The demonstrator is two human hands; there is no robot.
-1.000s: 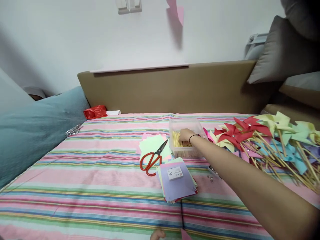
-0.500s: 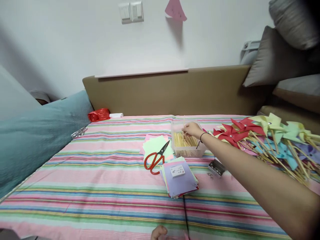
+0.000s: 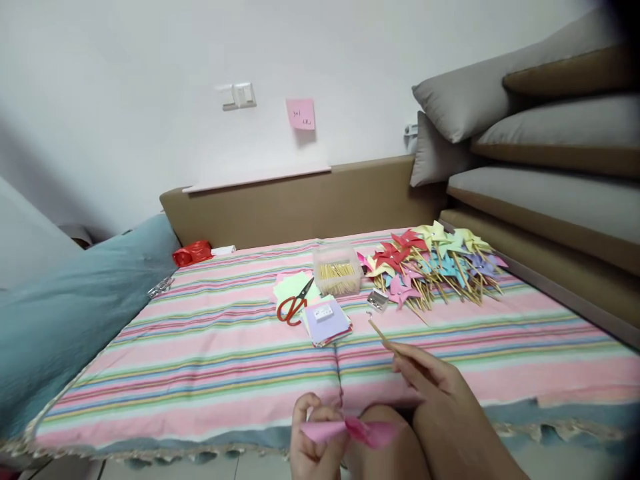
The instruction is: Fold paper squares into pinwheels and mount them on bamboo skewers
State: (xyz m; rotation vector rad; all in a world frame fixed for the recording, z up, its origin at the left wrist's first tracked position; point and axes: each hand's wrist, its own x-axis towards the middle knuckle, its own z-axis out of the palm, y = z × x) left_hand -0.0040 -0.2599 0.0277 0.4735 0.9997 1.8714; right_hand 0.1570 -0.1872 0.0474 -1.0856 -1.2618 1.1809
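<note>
My left hand (image 3: 316, 443) is closed on a pink paper pinwheel (image 3: 373, 432) just above my knees. Between the fingers of my right hand (image 3: 433, 377) is a thin wooden stick (image 3: 381, 335), its free end pointing up and to the left. Beyond that tip lie a small open box of metal pins (image 3: 377, 300) and a few loose pins. A clear plastic tub (image 3: 337, 287) holds many more sticks. In front of it, a small white box (image 3: 323, 313) rests on a stack of coloured paper squares (image 3: 327, 330). Red-handled scissors (image 3: 294, 309) lie beside the stack, partly over pale green paper (image 3: 295, 287).
Several finished pinwheels (image 3: 435, 260) are heaped at the right of the striped cloth (image 3: 200, 373). Grey cushions (image 3: 545, 187) are piled behind them. A red plastic bundle (image 3: 193, 254) sits at the back left, and a pink note (image 3: 301, 115) hangs on the wall.
My right hand has come back from the tub to near my lap, bringing a stick. My left hand has risen further into view with the pink pinwheel. The camera view has shifted.
</note>
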